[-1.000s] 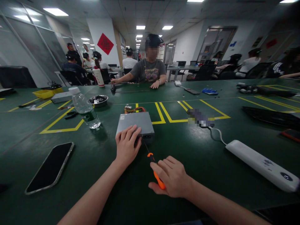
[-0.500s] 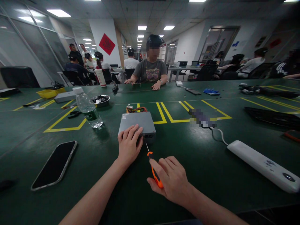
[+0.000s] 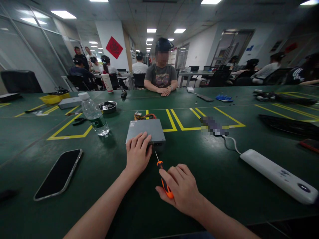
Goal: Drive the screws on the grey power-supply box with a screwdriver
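Note:
A grey metal power supply unit (image 3: 149,127) lies flat on the green table, with a bundle of coloured wires (image 3: 146,116) at its far side. Over its near left part rests my left hand (image 3: 138,151), fingers on the top face and thumb at the front side. My right hand (image 3: 180,187) grips an orange and black screwdriver (image 3: 164,182) by its handle. The thin shaft points up and left toward the unit's front side, close to my left thumb. Whether the tip touches the unit I cannot tell.
Left of the unit stand a water bottle (image 3: 96,116) and a metal bowl (image 3: 107,106) of small parts. A phone (image 3: 59,174) lies near left. To the right is a white elongated device (image 3: 277,174) with a cable. Across the table sits a person (image 3: 161,74).
The person across the table has brought both hands together. My left hand stays on the unit, and my right hand with the screwdriver has barely moved.

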### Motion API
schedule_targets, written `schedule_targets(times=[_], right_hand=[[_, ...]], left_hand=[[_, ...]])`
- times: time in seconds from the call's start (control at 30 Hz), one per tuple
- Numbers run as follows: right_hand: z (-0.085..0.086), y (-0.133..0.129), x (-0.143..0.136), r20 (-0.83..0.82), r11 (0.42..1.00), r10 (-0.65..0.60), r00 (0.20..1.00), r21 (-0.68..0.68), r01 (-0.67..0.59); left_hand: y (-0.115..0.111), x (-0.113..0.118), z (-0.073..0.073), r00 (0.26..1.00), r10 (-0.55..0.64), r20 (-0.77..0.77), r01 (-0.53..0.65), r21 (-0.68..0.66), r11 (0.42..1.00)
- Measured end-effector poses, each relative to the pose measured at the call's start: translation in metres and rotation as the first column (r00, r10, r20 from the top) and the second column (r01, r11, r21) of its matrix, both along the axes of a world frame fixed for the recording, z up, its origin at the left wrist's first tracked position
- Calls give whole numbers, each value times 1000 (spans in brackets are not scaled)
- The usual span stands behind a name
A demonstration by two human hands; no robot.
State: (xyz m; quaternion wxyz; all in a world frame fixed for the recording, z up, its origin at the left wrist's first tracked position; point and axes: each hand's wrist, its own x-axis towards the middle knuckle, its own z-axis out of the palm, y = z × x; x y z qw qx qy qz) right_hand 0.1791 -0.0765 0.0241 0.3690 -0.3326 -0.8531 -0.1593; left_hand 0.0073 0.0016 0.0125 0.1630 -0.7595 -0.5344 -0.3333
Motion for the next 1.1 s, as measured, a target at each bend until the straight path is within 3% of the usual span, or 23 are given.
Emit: schedule_targets(times=[0.13, 0.43, 0.6, 0.9, 1.1], right_hand=[[-2, 1, 0, -85, 1000, -1, 996, 3, 2], [2, -2, -2, 24, 1000, 9, 1000, 16, -10], [-2, -1, -3, -88, 1000, -11, 996, -8, 10], [-4, -14, -18, -133, 986, -121, 984, -135, 103], [-12, -16, -22, -312, 967, -199, 929, -219, 133]], left_hand=[[-1, 0, 1, 1000, 4, -11, -4, -11, 1000], [1, -1, -1, 1000, -5, 1, 5, -5, 1000], [1, -1, -1, 1000, -3, -2, 3, -12, 1000], [0, -1, -1, 1000, -6, 3, 6, -24, 1000], [1, -1, 0, 1000, 6, -9, -6, -28, 1000]])
